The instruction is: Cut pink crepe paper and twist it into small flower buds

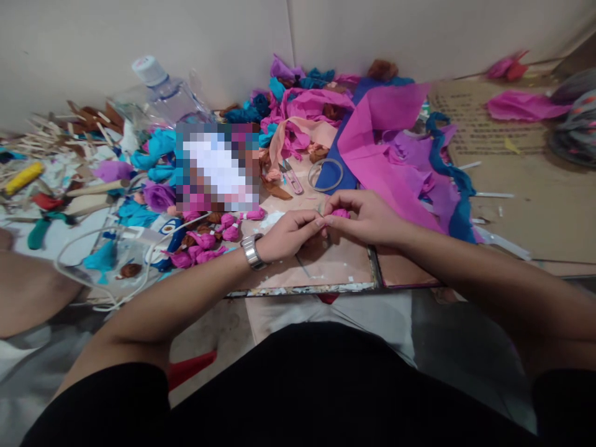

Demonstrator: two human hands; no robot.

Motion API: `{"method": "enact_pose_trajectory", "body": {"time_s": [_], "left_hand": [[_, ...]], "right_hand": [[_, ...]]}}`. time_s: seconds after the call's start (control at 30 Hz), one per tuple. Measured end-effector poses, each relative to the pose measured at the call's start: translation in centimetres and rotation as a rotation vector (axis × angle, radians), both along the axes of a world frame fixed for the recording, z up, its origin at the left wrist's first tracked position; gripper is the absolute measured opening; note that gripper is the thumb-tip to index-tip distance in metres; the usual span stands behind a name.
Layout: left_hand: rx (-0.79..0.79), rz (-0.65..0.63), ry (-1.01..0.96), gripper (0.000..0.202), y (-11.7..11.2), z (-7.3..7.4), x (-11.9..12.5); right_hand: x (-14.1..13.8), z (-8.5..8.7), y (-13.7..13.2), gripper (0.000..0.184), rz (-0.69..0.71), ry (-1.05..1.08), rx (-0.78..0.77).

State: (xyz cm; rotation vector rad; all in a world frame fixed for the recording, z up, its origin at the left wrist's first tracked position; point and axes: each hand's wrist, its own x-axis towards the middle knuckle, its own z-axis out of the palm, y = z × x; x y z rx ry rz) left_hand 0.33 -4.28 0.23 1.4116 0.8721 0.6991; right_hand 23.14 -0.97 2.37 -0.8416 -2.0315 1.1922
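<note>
My right hand [367,217] is closed around a small magenta crepe-paper bud [341,213], part of which shows between the fingers. Thumb and fingers of my left hand [291,234] pinch together against the right fingertips, at the near side of the bud; what they grip is hidden. Just beyond the hands lie a coil of thin wire [326,176] and pink-handled thread snips [292,179]. Several finished-looking magenta paper buds [230,227] are heaped to the left of my left wrist.
Crepe-paper strips [391,124] and twisted scraps cover the back. A clear plastic bottle [172,93] stands at the back left, near many wooden sticks [51,139]. A white cable [84,239] loops at the left edge. Cardboard [535,205] lies right. Another person's limb [32,288] shows far left.
</note>
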Motion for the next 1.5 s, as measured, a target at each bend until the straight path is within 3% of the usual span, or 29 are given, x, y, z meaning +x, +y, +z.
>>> {"method": "enact_pose_trajectory", "body": {"time_s": [0.1,0.2,0.4,0.53,0.87,1.1,1.37,1.5], "left_hand": [[-0.096,0.017,-0.028,0.056,0.0,-0.1,0.1],[-0.257,0.043,-0.088,0.052,-0.1,-0.1,0.2],[-0.486,-0.039,-0.209,0.037,-0.3,0.8,0.6],[-0.555,-0.095,-0.238,0.036,-0.3,1.2,0.6],[-0.580,-0.044,-0.268,0.043,-0.1,1.2,0.4],[-0.594,-0.101,-0.266,0.031,-0.3,1.3,0.2],[-0.544,-0.148,-0.267,0.052,-0.7,0.8,0.4],[-0.486,-0.098,-0.262,0.053,-0.8,0.6,0.4]], "right_hand": [[-0.1,0.0,0.0,0.036,0.006,0.007,-0.049],[0.1,-0.1,-0.1,0.029,0.013,-0.015,0.030],[0.4,-0.3,-0.3,0.018,0.101,-0.044,0.135],[0.4,-0.2,-0.3,0.019,0.121,-0.029,0.167],[0.1,0.1,-0.6,0.027,0.007,0.098,-0.011],[0.1,0.2,-0.5,0.030,0.072,0.079,0.031],[0.1,0.0,-0.5,0.032,0.076,0.092,0.041],[0.0,-0.3,-0.5,0.037,0.050,0.095,0.026]]}}
